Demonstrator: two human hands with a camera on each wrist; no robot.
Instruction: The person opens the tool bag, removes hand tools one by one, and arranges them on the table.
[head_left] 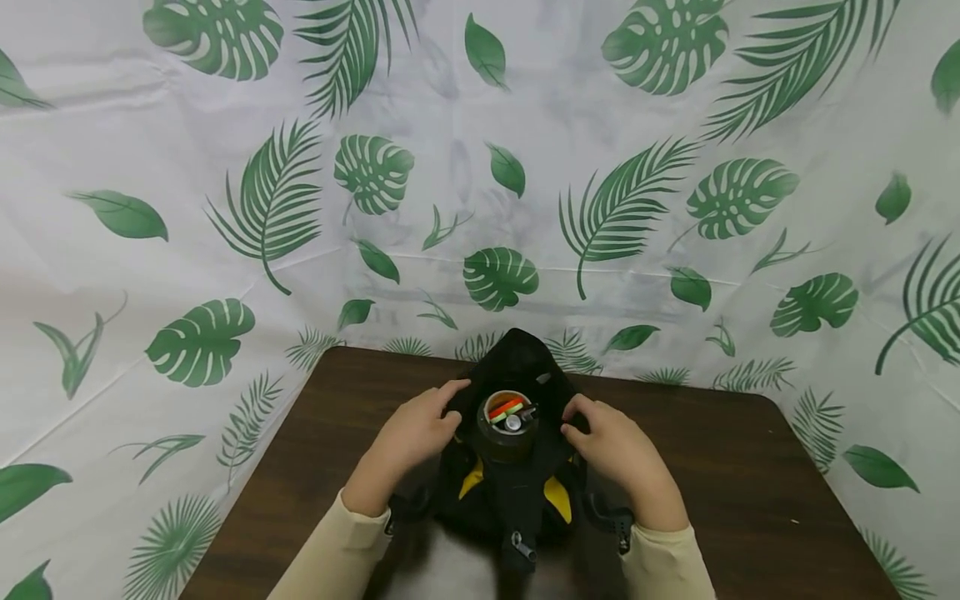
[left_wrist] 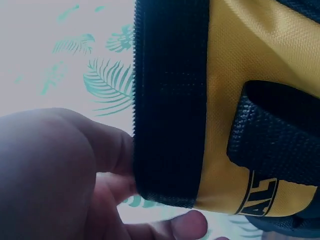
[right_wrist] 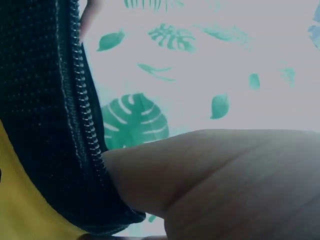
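A black and yellow zip bag (head_left: 517, 354) stands unzipped on the table, its mouth spread and its flap raised at the back. Inside sits a round dark container (head_left: 504, 450) with a pale rim, holding orange, green and silver-topped small items that I cannot name. My left hand (head_left: 408, 437) grips the bag's left edge between thumb and fingers; the left wrist view shows the black zipper band (left_wrist: 170, 100) there. With my right hand (head_left: 615, 442) I pinch the opposite edge, where the zipper teeth (right_wrist: 87, 115) run past the thumb. Some fingertips are hidden behind the fabric.
The dark brown wooden table (head_left: 720, 467) extends to both sides of the bag. A white cloth with green leaves (head_left: 450, 225) hangs behind it. A zipper pull (head_left: 522, 546) hangs at the bag's front, and a black strap loop (left_wrist: 275, 135) sticks out from its side.
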